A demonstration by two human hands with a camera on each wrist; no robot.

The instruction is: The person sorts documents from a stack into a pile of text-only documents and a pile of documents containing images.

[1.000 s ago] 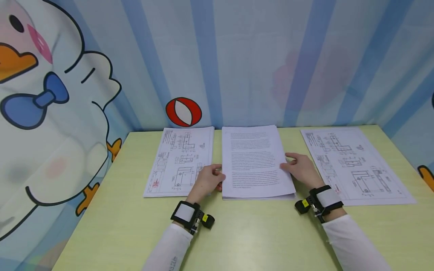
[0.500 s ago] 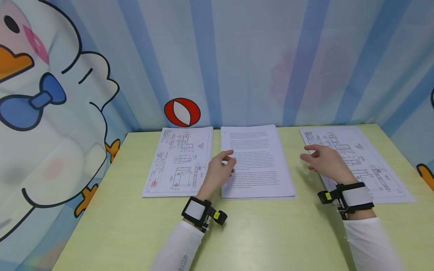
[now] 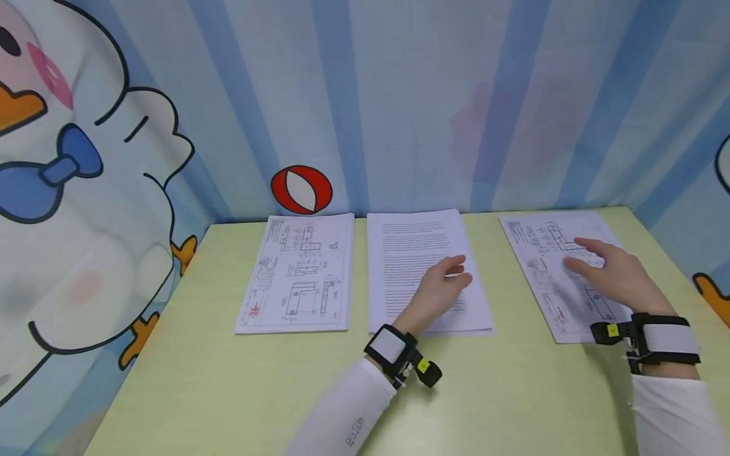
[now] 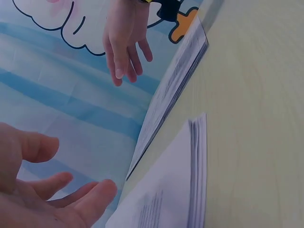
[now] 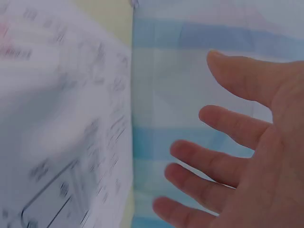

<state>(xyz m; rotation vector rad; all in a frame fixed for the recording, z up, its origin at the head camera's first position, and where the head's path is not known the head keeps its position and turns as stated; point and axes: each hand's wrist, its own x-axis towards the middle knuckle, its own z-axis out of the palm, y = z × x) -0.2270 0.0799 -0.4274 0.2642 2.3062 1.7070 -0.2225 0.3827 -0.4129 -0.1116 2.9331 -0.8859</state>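
Observation:
In the head view my left hand (image 3: pixel 436 292) hovers over the middle stack of text pages (image 3: pixel 410 247), its fingers loosely bent around nothing. The left wrist view has that stack (image 4: pixel 161 199) below the fingers, its layered edge showing. Over the right stack of technical drawings (image 3: pixel 536 272) hangs my right hand (image 3: pixel 616 272), thumb and fingers spread and holding nothing. The right wrist view shows the spread fingers (image 5: pixel 209 161) beside the blurred drawing sheet (image 5: pixel 66 118).
Another stack of technical drawings (image 3: pixel 302 272), with a red stamp, lies at the left of the pale yellow table (image 3: pixel 188 380). A blue striped curtain (image 3: pixel 399 126) with cartoon figures stands right behind the table's back edge.
Both hands have let go of the middle stack's sides and moved right. The left hand now crosses over the text pages; the right hand is over the right drawings. The stacks keep their places.

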